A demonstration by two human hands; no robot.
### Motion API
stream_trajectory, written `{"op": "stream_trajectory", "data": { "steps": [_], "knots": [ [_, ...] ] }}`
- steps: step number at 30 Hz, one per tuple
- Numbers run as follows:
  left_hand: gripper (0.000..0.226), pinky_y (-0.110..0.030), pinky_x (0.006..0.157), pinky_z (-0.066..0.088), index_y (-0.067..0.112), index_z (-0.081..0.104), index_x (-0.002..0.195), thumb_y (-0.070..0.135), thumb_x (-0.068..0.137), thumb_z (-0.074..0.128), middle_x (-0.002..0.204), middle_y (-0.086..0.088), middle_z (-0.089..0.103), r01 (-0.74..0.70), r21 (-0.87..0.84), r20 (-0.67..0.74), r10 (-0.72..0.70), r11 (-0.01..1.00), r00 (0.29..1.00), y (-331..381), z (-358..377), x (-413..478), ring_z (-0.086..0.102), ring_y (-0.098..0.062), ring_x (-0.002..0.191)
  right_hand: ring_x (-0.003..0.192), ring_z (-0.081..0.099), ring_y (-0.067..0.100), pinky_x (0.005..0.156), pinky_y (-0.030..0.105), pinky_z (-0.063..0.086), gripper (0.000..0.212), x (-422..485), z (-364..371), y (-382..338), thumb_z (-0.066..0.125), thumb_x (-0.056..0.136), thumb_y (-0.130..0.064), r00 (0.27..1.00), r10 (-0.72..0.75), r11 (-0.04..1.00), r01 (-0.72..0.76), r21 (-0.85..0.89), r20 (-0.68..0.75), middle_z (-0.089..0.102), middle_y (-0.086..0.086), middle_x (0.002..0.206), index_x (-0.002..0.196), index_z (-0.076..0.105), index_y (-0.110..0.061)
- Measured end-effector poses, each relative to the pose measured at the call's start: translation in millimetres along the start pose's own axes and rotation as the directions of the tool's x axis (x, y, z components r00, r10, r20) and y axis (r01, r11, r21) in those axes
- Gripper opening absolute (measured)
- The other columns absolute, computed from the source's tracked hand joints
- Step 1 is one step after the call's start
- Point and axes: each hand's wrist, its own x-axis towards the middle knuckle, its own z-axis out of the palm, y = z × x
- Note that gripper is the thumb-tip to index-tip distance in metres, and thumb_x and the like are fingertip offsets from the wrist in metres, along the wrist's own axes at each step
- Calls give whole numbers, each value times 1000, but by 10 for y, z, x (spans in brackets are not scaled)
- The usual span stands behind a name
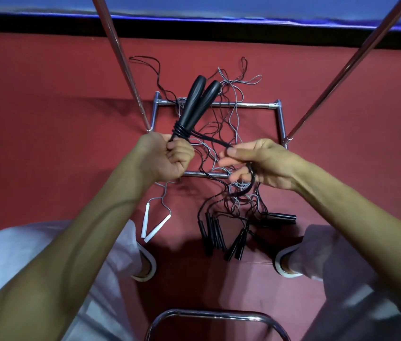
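We hold the two black handles [195, 104] of a skipping rope together in our left hand [167, 158], fingers curled round their lower ends, up above the red floor [46, 107]. A few turns of its cord [215, 142] already sit round them just above the fist. Our right hand [263, 163] pinches the bundled cord between thumb and fingers, drawn out to the side. To wind well, we should hold the cord taut, lay each turn snug against the last (no crossing), and lift clear of the loose ropes [209, 237] tangled over the metal frame [251, 104] below, so none gets caught in.
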Motion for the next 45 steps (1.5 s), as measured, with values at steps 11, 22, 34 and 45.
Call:
{"op": "stream_trajectory", "data": {
  "steps": [11, 22, 34, 45],
  "knots": [
    [22, -18, 35, 12, 20, 32, 62, 5, 79, 33, 46, 6, 27, -97, 120, -45, 103, 988, 994, -143, 31, 14, 22, -9, 31, 47, 54, 12, 45, 22, 45, 26, 33, -20, -3, 56, 105, -22, 989, 79, 950, -113, -292, -125, 56, 1, 62, 93, 72, -7],
    [31, -21, 28, 17, 17, 32, 57, 3, 85, 30, 42, 4, 27, -144, 59, -180, 153, 988, 972, -270, -19, 148, 22, -9, 29, 41, 32, 8, 40, 21, 27, 25, -5, 26, 16, 57, 104, -19, 955, -259, 720, 93, -688, -142, 42, -8, 50, 85, 66, -5],
    [54, -40, 64, 30, 4, 57, 71, 41, 106, 39, 69, -19, 57, -88, 981, 190, 954, -173, 232, -598, 0, 300, 53, -40, 72, 44, 25, 2, 40, 16, 23, 24, -195, 0, -76, 46, 99, -18, 952, 190, 944, -244, 222, 240, 26, -11, 58, 81, 61, -12],
    [50, -33, 62, 32, 13, 39, 56, 42, 93, 58, 54, -1, 35, 187, 811, 436, 785, -555, 440, -710, 108, 173, 44, -35, 67, 45, 32, 14, 44, 23, 28, 17, -183, -105, 49, 66, 98, -14, 994, -77, 751, 109, -651, 77, 43, -2, 50, 86, 73, -4]
  ]
}}
